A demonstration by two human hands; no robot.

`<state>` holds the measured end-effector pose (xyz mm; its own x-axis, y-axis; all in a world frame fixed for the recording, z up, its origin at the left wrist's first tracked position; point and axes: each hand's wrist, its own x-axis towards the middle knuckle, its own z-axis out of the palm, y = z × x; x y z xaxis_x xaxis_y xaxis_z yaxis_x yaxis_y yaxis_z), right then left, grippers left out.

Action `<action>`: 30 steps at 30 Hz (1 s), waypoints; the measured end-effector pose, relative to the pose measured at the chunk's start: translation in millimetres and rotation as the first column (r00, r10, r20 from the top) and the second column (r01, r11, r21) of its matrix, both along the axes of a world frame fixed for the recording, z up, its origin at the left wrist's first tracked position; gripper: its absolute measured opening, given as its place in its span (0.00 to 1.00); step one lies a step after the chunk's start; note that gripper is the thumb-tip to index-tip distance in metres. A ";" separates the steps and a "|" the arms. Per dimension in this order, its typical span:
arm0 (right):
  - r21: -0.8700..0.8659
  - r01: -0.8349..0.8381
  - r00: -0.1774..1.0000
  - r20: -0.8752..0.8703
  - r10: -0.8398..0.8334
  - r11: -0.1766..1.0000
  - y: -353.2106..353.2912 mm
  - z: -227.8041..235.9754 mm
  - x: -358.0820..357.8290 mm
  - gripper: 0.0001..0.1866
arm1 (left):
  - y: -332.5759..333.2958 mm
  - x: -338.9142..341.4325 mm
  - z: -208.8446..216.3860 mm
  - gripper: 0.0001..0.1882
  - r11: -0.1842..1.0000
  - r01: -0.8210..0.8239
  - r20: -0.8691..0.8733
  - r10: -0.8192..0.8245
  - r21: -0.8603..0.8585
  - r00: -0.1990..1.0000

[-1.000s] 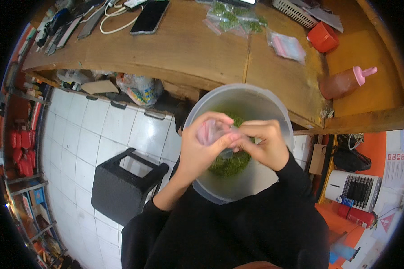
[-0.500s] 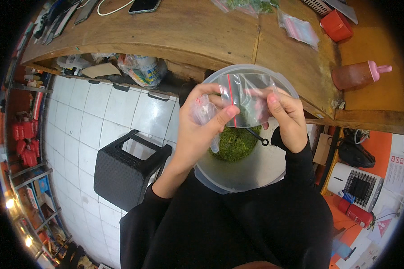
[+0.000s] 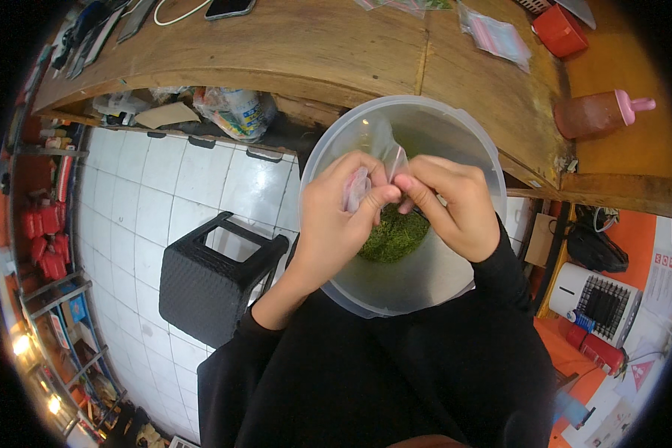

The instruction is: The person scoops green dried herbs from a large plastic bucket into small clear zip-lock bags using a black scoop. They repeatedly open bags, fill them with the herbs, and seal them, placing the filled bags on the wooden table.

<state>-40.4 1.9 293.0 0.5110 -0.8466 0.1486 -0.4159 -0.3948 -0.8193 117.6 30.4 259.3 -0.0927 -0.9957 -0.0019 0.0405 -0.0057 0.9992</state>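
Over the tub point(image 3: 459, 131), left hand point(image 3: 336, 205) has fingers curled round bunched plastic bags point(image 3: 357, 188), right hand point(image 3: 457, 205) has fingertips pinched tight on a clear baggie point(image 3: 384, 142); mossy green stuff point(image 3: 392, 243)'s inside.

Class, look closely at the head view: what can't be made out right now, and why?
Head view: the lower part of the clear bag, hidden by the left hand and right hand.
Head view: some of the green shreds, covered by both hands.
Head view: the far end of the phone, cut off by the top edge.
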 end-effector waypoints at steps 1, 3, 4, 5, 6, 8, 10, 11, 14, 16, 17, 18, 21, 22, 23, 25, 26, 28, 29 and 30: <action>-0.046 0.022 0.999 -0.029 -0.023 0.999 0.1 -1.7 1.7 0.05 | -0.1 -0.8 -1.2 0.06 1.000 -0.015 0.084 0.017 -0.028 0.996; -0.190 -0.003 0.998 -0.059 -0.008 0.982 0.1 -5.5 3.2 0.06 | 1.9 -2.9 6.1 0.06 0.988 -0.013 0.245 0.051 -0.155 0.968; -0.260 -0.017 0.997 -0.075 -0.003 0.965 0.9 -6.8 4.1 0.06 | 2.9 -4.1 8.6 0.06 0.976 -0.002 0.320 0.073 -0.218 0.944; -0.284 0.002 0.995 -0.093 -0.030 0.959 3.5 -7.5 6.0 0.06 | 3.8 -5.0 7.8 0.06 0.968 -0.020 0.324 0.103 -0.250 0.941; -0.307 0.020 0.992 -0.110 -0.057 0.951 6.5 -7.4 8.1 0.06 | 4.1 -5.9 6.6 0.05 0.959 -0.036 0.326 0.131 -0.282 0.936; -0.348 0.043 0.984 -0.145 -0.099 0.936 10.2 -6.6 12.2 0.07 | 5.6 -7.7 4.8 0.05 0.946 -0.083 0.345 0.195 -0.313 0.918; -0.384 0.051 0.974 -0.183 -0.130 0.922 12.2 -5.5 15.0 0.07 | 7.1 -9.0 3.6 0.05 0.938 -0.144 0.381 0.263 -0.315 0.886; -0.349 0.049 0.980 -0.164 -0.113 0.936 11.7 -6.0 14.3 0.07 | 7.0 -9.2 4.1 0.05 0.930 -0.139 0.390 0.275 -0.341 0.879; -0.246 0.021 0.994 -0.099 -0.047 0.969 4.4 -7.3 10.9 0.07 | 6.2 -8.9 5.9 0.05 0.907 -0.088 0.419 0.273 -0.411 0.866; -0.179 -0.028 0.999 -0.048 0.020 0.983 1.6 -5.9 8.1 0.08 | 6.8 -8.3 5.0 0.05 0.896 -0.005 0.444 0.225 -0.444 0.867; -0.166 -0.035 0.998 -0.050 0.027 0.985 1.9 -6.7 7.4 0.08 | 6.5 -6.3 4.9 0.05 0.920 -0.005 0.406 0.177 -0.391 0.896; -0.153 -0.042 0.998 -0.053 0.034 0.987 2.5 -8.1 6.8 0.08 | 5.9 -3.6 4.6 0.05 0.942 -0.002 0.364 0.131 -0.336 0.922; -0.186 -0.031 0.999 -0.039 0.024 0.982 4.0 -10.8 8.4 0.09 | 6.7 0.7 2.0 0.06 0.997 -0.018 0.113 0.027 -0.074 0.993; -0.209 -0.021 0.999 -0.031 0.015 0.978 4.6 -11.4 9.6 0.10 | 7.1 1.2 1.2 0.07 0.999 -0.013 0.005 0.013 0.032 1.000; -0.241 -0.011 0.998 -0.067 -0.006 0.970 5.5 -11.1 12.0 0.10 | 7.9 -1.0 1.4 0.07 0.998 -0.070 0.052 0.070 -0.001 0.996; -0.307 0.007 0.989 -0.138 -0.051 0.952 7.4 -10.0 16.4 0.09 | 10.0 -7.9 2.0 0.08 0.982 -0.177 0.141 0.186 -0.073 0.972; -0.320 0.034 0.985 -0.148 -0.085 0.947 7.4 -11.0 15.7 0.09 | 9.7 -8.2 2.8 0.08 0.965 -0.226 0.196 0.249 -0.129 0.949; -0.346 0.088 0.974 -0.167 -0.154 0.934 7.0 -14.0 12.6 0.09 | 8.7 -8.7 4.8 0.07 0.918 -0.309 0.292 0.375 -0.248 0.880; -0.277 0.102 0.980 -0.135 -0.144 0.955 5.7 -12.6 11.6 0.08 | 8.7 -9.2 4.4 0.07 0.925 -0.237 0.326 0.332 -0.298 0.885; -0.206 0.113 0.985 -0.103 -0.136 0.972 3.4 -9.6 10.5 0.08 | 7.9 -10.1 3.8 0.06 0.925 -0.162 0.362 0.289 -0.343 0.886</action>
<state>-29.9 5.3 283.4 0.4268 -0.8642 0.2665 -0.5593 -0.4838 -0.6732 107.5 38.3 263.2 0.0798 -0.9486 0.3063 -0.3965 0.2517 0.8829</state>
